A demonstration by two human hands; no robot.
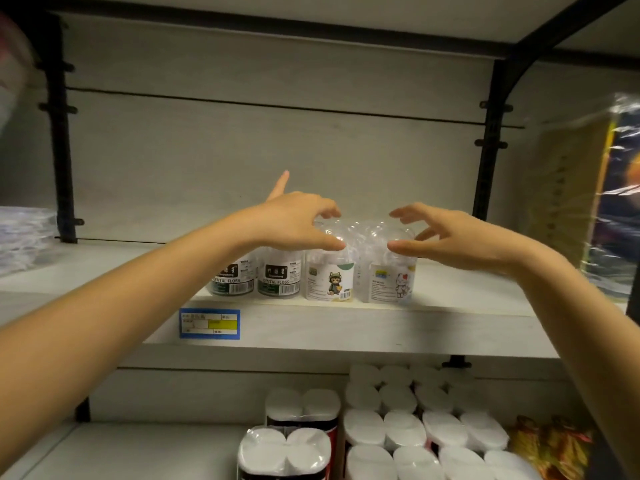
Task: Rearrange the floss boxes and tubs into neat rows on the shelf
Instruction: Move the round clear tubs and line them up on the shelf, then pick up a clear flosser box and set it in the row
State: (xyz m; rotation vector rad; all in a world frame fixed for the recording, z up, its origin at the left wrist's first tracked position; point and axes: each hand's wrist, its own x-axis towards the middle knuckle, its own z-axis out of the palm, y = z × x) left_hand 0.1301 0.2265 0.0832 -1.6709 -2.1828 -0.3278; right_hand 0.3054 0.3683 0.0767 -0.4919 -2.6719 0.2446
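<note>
Several clear floss tubs stand in a row near the front edge of the pale shelf [346, 327]. Two carry dark "DENTAL FLOSS" labels [278, 280], one a cartoon cat label [330, 280], one a white cartoon figure label [391, 282]. More clear tub lids [360, 233] show behind them. My left hand [294, 220] reaches over the cat tub, fingers curled and apart, index finger pointing up. My right hand [450, 237] hovers over the right tub, fingers spread. The fingertips lie at the lids; neither hand visibly grips one.
A blue and yellow price tag [209, 323] is stuck on the shelf's front lip. Wrapped packs [609, 202] stand at the right end, plastic-wrapped goods [24, 233] at the left. White tissue rolls [398, 427] fill the shelf below. Black uprights [62, 133] frame the bay.
</note>
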